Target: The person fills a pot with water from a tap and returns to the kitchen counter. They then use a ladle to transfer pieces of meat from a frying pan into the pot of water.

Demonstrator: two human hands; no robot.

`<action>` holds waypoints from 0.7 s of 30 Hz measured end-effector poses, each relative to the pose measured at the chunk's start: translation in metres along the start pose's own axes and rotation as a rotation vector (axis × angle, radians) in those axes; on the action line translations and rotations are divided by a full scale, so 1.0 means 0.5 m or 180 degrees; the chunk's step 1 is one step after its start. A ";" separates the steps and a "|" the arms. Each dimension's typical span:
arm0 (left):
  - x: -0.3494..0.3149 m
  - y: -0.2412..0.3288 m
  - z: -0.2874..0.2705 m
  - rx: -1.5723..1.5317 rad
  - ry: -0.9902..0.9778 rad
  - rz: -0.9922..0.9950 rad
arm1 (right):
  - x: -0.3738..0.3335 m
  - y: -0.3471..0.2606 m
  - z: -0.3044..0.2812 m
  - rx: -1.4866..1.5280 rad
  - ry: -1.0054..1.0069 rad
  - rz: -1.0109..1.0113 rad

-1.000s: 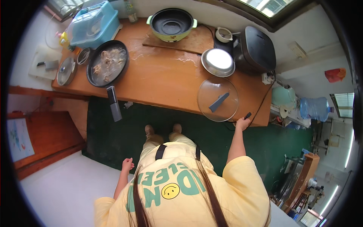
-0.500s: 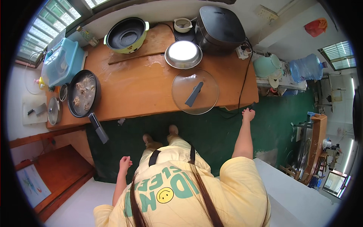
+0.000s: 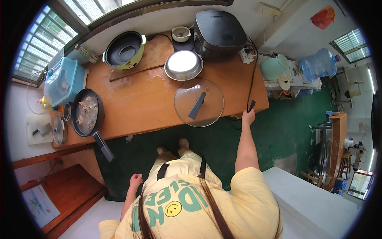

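At the right front corner of the wooden table, my right hand (image 3: 248, 117) is closed around the end of a black power cord (image 3: 251, 84). A dark plug (image 3: 251, 104) pokes up from between the fingers. The cord runs back across the tabletop toward a white power strip (image 3: 247, 55). Down at my left side hangs my left hand (image 3: 136, 180), loosely closed and touching nothing; no object shows in it. To the left of my right hand, a glass lid (image 3: 199, 102) with a dark handle overhangs the table's front edge.
A frying pan (image 3: 87, 112) holding meat pieces stands at the table's left, its handle (image 3: 104, 147) jutting over the edge. Along the back are a green-sided pot (image 3: 124, 49), a metal bowl (image 3: 184, 65) and a large black appliance (image 3: 221, 36). A blue water jug (image 3: 318, 65) lies at right.
My right hand has drawn slightly left and inward with the cord end, and the plug now points upward. The head view has shifted. My left hand stays low and closed.
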State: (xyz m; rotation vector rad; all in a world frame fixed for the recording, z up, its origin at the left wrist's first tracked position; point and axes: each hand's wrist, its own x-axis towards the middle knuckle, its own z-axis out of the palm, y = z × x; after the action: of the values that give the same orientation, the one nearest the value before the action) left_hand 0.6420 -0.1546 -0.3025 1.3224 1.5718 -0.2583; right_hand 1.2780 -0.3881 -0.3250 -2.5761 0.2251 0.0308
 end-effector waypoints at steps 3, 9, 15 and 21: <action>0.004 0.001 -0.016 0.0031 -0.0047 -0.0183 | 0.032 0.022 -0.006 -0.0295 -0.0064 -0.0124; 0.036 -0.042 -0.011 -0.0321 -0.0255 -0.0306 | 0.100 0.006 -0.142 -0.0626 0.0593 -0.0553; 0.058 -0.050 0.051 0.0317 -0.0558 -0.0533 | 0.314 -0.011 -0.377 -0.1338 0.1427 -0.1611; -0.027 0.096 0.120 0.0069 -0.0203 -0.0485 | 0.545 -0.141 -0.509 -0.1618 0.1718 -0.2511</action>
State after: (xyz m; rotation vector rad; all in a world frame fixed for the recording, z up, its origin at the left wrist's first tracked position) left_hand 0.7131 -0.1870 -0.2994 1.2006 1.6216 -0.4091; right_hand 1.5525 -0.5053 -0.0906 -2.9215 -0.6982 -1.0111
